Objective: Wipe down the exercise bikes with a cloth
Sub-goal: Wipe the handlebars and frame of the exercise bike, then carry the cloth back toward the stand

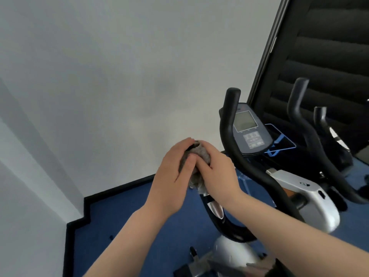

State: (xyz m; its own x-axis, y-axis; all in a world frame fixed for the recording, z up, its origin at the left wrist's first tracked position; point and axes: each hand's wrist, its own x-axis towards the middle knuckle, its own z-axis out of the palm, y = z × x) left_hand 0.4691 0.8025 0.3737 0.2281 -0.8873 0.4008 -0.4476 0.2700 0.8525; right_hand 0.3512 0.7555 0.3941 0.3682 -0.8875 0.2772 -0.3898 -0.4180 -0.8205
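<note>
**Cloth's bunched on the left handlebar, console side not started yet**

Starting closest in: both forearms come up from about 6 o'clock and meet in the middle of the view. The left hand [175,168] and right hand [216,168] are both wrapped around a grey cloth [199,152], fingers curled shut on it, thumbs pressed together on top. The cloth looks wadded around the end of the near handlebar [214,208] (you can see the chrome pulse sensor poking out just below the hands, around 6 o'clock from the cloth). So the grip on both sides is closed tight on the cloth, with the bar inside it as far as I can tell.

My read is this is the handlebar-scrubbing step on the first exercise bike [305,192], early-ish in the job.

A bit further out, at 2 o'clock from the hands, the console [247,128] sits between the upright bar ends, untouched by the cloth. Beyond that, at 3 o'clock, a second bike's handlebars [297,100] stand in front of a dark window blind [329,47].

Next move probably wants the cloth slid down the bar curve over the sensor, then a lighter pass on the console screen, since buttons don't like hard pressure.
</note>
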